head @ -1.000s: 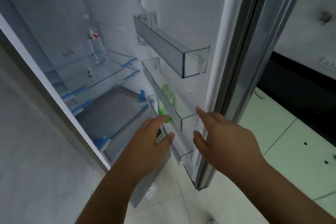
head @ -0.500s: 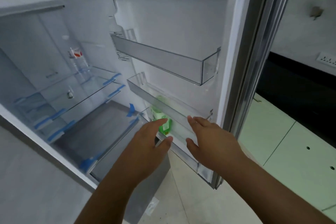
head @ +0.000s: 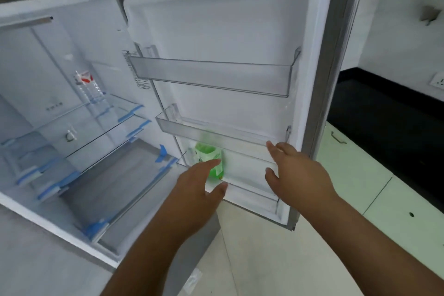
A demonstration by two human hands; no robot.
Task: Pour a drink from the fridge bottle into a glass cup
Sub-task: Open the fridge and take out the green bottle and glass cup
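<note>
A green bottle (head: 208,154) with a white label stands in the lowest bin of the open fridge door (head: 240,38), its top half behind the middle door shelf (head: 240,138). My left hand (head: 197,190) is just in front of the bottle, fingers spread and empty, not touching it as far as I can see. My right hand (head: 295,175) hovers open at the right end of the same bins, near the door's edge. No glass cup is in view.
Inside the fridge are glass shelves with blue tape (head: 96,132) and a clear bottle with a red-and-white label (head: 87,86) at the back. A dark countertop (head: 384,127) and white cabinet fronts (head: 360,175) lie to the right of the door.
The view has swung up and to the right, so the door shelves now face me. Both hands have stayed open close to the green bottle and the lower bins.
</note>
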